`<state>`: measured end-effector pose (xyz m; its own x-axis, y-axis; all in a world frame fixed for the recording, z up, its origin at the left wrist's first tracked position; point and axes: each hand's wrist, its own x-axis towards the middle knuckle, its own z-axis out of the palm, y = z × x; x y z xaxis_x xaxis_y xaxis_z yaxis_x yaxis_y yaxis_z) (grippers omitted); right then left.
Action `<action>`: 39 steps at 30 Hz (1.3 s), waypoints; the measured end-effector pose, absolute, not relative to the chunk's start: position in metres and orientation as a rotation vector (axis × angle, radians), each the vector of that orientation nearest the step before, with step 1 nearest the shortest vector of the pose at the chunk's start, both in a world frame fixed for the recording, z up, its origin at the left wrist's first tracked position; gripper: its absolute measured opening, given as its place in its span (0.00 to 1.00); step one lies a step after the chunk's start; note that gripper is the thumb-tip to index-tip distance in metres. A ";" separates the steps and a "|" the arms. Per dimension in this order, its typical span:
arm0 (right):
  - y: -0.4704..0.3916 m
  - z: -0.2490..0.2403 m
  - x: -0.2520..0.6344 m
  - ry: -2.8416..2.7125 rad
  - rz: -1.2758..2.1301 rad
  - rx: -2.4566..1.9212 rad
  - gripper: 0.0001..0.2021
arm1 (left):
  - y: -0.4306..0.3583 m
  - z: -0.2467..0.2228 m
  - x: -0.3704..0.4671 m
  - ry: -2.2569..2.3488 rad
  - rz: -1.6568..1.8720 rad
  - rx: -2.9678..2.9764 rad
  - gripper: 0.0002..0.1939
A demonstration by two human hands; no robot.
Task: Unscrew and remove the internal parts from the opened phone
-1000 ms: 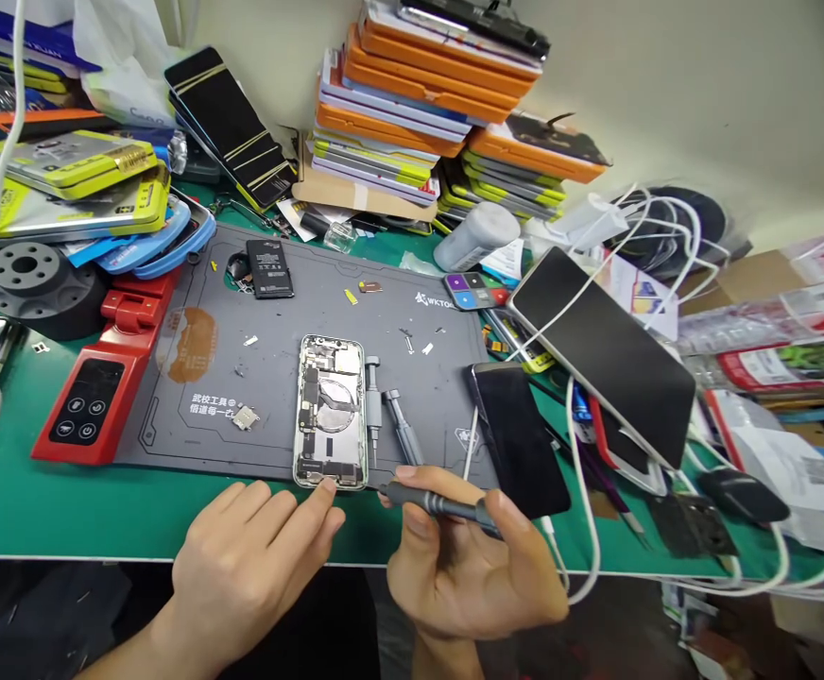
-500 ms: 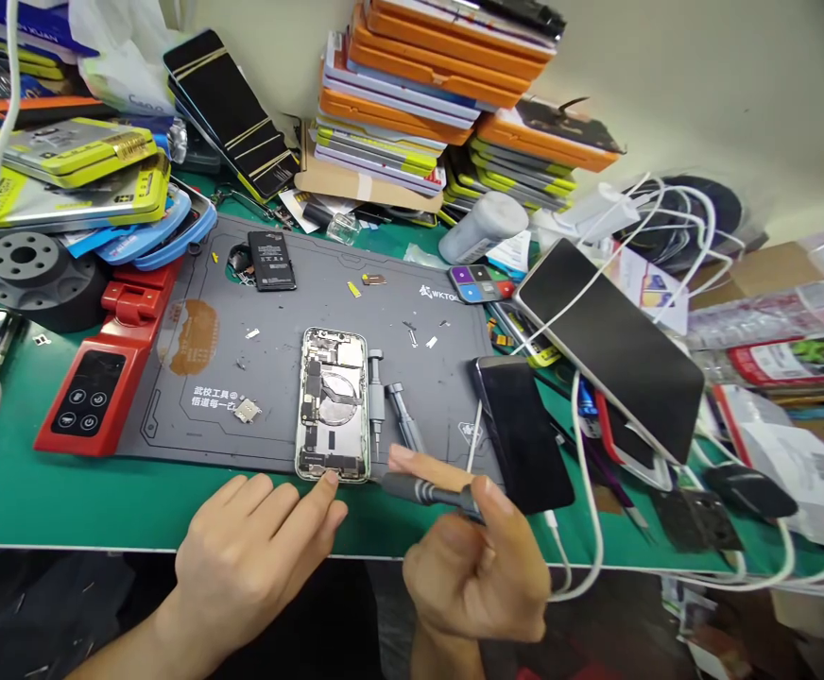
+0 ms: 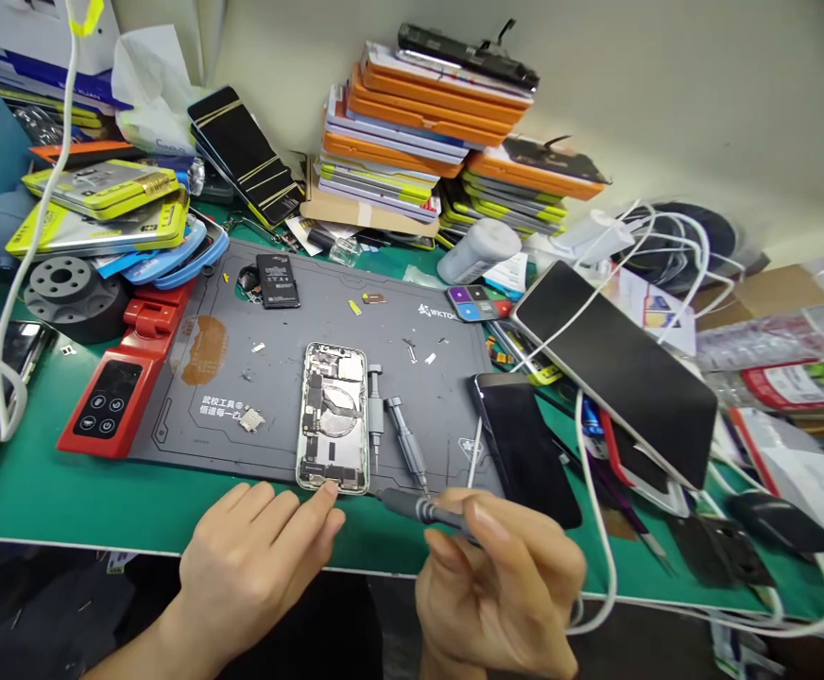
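Note:
An opened phone [image 3: 334, 416], its battery and inner parts bare, lies on the grey work mat [image 3: 192, 416] near its front edge. My left hand [image 3: 248, 557] has its index fingertip pressed on the phone's bottom edge, the other fingers curled. To the right, my right hand [image 3: 504, 586] is closed around a grey screwdriver [image 3: 412, 505], which points left toward the phone's lower right corner. The screwdriver's fine tip is blurred, and I cannot tell whether it touches anything. Two more screwdrivers, one upright [image 3: 375, 416] and one slanted [image 3: 406, 444], lie right of the phone.
A loose battery [image 3: 278, 281] and small metal parts lie on the mat. A red device with buttons [image 3: 111, 401] borders it at left. Right of the mat are a dark phone [image 3: 525, 449], a larger one [image 3: 617, 368] and white cables. Orange cases [image 3: 433, 113] are stacked behind.
The view has shifted slightly. My right index finger, stretched out above the screwdriver before, has bent down onto it. My left fingertip stays on the phone's bottom edge.

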<state>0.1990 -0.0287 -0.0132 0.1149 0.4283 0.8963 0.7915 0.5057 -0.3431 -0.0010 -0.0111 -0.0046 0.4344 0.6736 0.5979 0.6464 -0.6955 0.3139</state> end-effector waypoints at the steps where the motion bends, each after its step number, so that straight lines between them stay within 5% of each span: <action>1: -0.028 -0.013 0.199 -1.507 -0.357 -1.097 0.21 | -0.011 -0.004 -0.001 1.214 1.122 2.628 0.06; 17: -0.031 -0.021 0.194 -1.484 -0.073 -1.157 0.35 | -0.015 -0.009 0.002 1.267 1.132 2.635 0.08; 26: -0.027 -0.010 0.185 -0.842 0.226 -1.156 0.22 | -0.007 0.019 -0.036 1.589 1.115 2.578 0.06; 32: -0.028 -0.010 0.187 -0.842 0.264 -1.126 0.22 | 0.021 0.019 -0.051 1.894 0.859 2.664 0.18; 39: -0.031 -0.006 0.186 -0.840 0.312 -1.136 0.21 | 0.015 0.016 -0.049 1.887 0.844 2.583 0.08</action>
